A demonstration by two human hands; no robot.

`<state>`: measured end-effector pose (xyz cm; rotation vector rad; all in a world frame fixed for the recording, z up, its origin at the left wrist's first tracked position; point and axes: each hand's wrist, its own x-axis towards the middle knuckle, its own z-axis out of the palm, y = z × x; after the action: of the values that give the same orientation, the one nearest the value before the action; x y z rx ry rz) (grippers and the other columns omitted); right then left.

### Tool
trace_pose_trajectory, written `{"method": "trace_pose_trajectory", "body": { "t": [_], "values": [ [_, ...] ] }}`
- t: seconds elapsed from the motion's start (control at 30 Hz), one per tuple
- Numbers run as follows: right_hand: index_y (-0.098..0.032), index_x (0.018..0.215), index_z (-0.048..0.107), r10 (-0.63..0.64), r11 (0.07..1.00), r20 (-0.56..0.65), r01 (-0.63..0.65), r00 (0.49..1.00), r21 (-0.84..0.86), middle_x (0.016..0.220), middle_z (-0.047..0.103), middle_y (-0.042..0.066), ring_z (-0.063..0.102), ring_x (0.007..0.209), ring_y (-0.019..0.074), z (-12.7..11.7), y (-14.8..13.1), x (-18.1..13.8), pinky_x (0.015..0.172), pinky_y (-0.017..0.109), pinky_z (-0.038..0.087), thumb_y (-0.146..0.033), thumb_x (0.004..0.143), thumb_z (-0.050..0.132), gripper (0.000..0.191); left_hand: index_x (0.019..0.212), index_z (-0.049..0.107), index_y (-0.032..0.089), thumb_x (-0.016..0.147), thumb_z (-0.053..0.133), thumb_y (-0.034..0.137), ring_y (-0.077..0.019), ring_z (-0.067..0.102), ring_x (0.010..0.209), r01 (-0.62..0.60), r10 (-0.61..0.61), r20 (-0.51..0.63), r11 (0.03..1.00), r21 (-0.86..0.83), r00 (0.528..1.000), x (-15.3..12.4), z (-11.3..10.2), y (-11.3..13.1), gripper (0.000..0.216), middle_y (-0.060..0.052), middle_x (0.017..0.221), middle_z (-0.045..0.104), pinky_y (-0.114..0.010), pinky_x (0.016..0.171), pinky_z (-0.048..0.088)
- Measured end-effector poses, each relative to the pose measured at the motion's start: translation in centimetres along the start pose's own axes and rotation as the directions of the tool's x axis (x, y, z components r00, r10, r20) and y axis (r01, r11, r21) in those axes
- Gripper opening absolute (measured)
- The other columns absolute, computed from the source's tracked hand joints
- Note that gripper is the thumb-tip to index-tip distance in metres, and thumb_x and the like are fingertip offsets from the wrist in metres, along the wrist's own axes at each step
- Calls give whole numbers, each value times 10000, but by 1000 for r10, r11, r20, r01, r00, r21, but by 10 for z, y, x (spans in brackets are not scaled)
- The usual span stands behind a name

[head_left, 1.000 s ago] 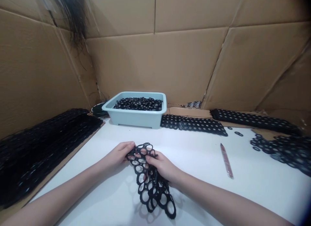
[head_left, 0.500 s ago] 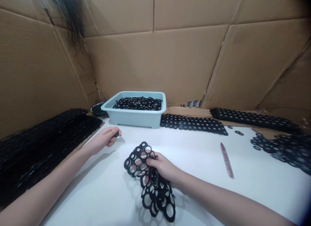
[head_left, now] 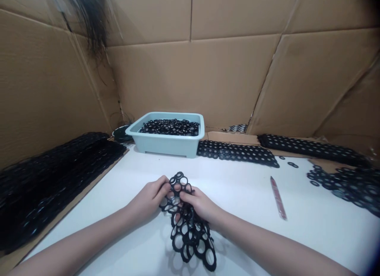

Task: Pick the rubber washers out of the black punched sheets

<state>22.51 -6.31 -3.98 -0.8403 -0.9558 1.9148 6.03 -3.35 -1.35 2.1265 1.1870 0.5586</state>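
Observation:
A black rubber sheet of joined rings (head_left: 190,232) hangs over the white table (head_left: 243,197) in front of me. My left hand (head_left: 150,199) pinches the sheet's top left part, fingers closed on a ring. My right hand (head_left: 199,205) grips the sheet's upper middle, fingers curled round it. Both hands meet at the sheet's top edge. A light blue tub (head_left: 166,143) full of loose black rings stands behind them.
A thick pile of black sheets (head_left: 50,177) lies along the left. Perforated black strips (head_left: 237,151) and another strip (head_left: 308,147) lie at the back, loose rings (head_left: 341,183) at the right. A reddish pen-like tool (head_left: 278,197) lies on the table. Cardboard walls (head_left: 208,70) enclose the space.
My left hand went out towards the tub with a small black piece, then came back and closed on the sheet again. My right hand kept hold of the sheet.

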Motion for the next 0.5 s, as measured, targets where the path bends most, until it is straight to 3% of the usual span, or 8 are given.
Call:
{"method": "trace_pose_trajectory", "body": {
  "t": [0.07,0.13,0.3,0.5],
  "values": [
    [-186,1026,472,7,1000,0,-7,1000,-11,615,555,-31,574,450,137,-1,1,0,472,284,449,-253,765,480,270,738,404,198,843,288,412,-126,440,585,-13,13,27,1000,-17,1000,0,0,-2,265,32,632,497,-227,556,314],
    [-187,1028,478,5,1000,15,-5,1000,-16,623,556,-28,573,453,135,-2,2,0,475,288,451,-265,766,483,273,697,391,193,837,307,416,-119,412,565,-16,16,26,1000,-13,1000,1,0,-4,276,42,590,453,-222,541,293],
    [-189,979,481,-31,999,52,30,998,20,925,607,46,580,520,119,-5,3,3,520,304,465,-267,759,503,234,640,389,175,833,302,429,-111,385,599,20,-14,29,973,-228,999,6,3,-10,331,37,609,416,-217,568,311],
    [-199,1053,465,-6,1000,53,5,999,12,1048,584,76,571,512,109,-4,1,3,524,301,456,-269,750,510,314,619,419,155,788,398,448,-91,377,569,85,-112,-28,874,-478,993,11,9,-12,339,39,595,407,-196,528,317]
  ]
}}
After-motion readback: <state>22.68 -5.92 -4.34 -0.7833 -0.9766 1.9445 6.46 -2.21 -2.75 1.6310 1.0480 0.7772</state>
